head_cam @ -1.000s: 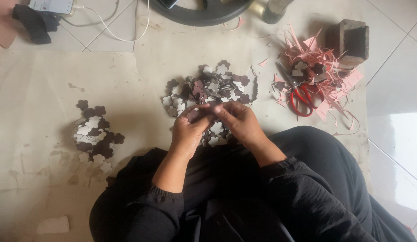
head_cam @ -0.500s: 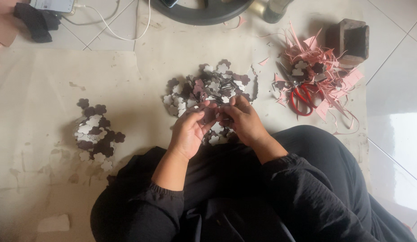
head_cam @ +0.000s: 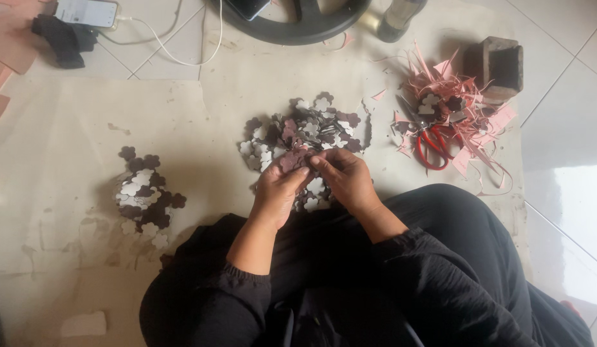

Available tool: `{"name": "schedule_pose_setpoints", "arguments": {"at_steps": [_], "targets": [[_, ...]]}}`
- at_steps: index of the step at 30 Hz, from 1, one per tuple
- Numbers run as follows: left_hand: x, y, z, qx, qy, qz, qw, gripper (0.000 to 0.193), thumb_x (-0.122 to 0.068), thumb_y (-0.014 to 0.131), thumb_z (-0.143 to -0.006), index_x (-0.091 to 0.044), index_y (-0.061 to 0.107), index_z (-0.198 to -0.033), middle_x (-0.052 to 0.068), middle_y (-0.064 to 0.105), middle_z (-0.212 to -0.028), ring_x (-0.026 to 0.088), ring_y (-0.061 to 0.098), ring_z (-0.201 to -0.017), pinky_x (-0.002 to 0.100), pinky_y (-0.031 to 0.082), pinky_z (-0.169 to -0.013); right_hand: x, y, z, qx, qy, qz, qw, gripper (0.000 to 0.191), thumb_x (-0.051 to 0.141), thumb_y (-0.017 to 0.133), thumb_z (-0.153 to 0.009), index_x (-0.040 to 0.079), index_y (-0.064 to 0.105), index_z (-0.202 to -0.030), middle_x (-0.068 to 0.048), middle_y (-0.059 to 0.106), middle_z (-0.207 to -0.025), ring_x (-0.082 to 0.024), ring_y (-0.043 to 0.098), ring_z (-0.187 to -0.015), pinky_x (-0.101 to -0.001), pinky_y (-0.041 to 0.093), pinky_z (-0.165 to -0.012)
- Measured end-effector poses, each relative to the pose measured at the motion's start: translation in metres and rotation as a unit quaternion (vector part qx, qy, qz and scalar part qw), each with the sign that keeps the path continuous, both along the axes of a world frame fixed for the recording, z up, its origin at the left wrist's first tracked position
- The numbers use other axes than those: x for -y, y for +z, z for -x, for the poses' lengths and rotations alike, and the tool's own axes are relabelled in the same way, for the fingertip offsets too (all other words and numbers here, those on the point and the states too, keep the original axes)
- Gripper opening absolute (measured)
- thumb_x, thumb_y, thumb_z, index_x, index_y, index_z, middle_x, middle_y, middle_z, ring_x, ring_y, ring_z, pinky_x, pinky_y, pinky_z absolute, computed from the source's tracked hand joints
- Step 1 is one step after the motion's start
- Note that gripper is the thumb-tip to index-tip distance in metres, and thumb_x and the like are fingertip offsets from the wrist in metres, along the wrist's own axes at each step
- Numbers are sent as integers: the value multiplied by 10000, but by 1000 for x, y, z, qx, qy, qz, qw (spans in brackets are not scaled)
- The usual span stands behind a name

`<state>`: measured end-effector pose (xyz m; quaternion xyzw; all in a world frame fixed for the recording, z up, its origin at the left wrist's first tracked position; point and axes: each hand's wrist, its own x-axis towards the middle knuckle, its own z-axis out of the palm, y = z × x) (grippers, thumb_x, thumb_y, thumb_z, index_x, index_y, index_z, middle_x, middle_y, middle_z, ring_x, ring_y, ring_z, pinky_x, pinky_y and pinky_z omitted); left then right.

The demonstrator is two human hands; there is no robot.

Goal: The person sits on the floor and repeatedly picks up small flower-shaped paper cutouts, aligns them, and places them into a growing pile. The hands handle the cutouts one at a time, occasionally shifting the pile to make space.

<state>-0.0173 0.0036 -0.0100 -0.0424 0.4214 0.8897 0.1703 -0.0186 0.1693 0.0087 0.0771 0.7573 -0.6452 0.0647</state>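
Both hands meet mid-floor over the big pile (head_cam: 305,135), left hand (head_cam: 279,189) and right hand (head_cam: 343,177) pinching one flower cutout (head_cam: 293,159) between fingertips.

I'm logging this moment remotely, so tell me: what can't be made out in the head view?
- Small dark flower-shaped cutout pinched between left hand and right hand: fingers cover most of it.
- Black ring-shaped object: cut off by the top edge.
- Red-handled scissors: blades buried under pink paper trimmings.
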Motion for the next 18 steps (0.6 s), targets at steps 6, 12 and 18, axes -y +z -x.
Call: {"name": "schedule_pose_setpoints", "arguments": {"at_steps": [6,12,18], "targets": [[-1,4,2,34,60,138,988,338,-187,677,-991,64,662,-1217,168,706,-1188,213,698,-1058,377,611,-901,1,-12,-4,-27,30,-12,999,238,253,677,-1005,28,733,-1058,-3,726,-913,-50,621,-846,-211,513,-764],[6,15,4,75,17,38,996,368,-194,640,-982,20,624,-1281,156,712,-1206,228,701,-1108,399,587,-987,1,-17,0,34,3,37,999,221,253,700,-977,45,719,-1049,-5,701,-876,-61,589,-782,-220,493,-697],[4,12,4,73,13,-20,997,354,-91,621,-982,-7,600,-1325,139,692,-1250,232,662,-1173,430,552,-1036,-8,-16,9,63,-23,209,976,121,148,675,-979,57,603,-1011,-14,670,-909,-112,597,-782,-253,489,-679]]}}
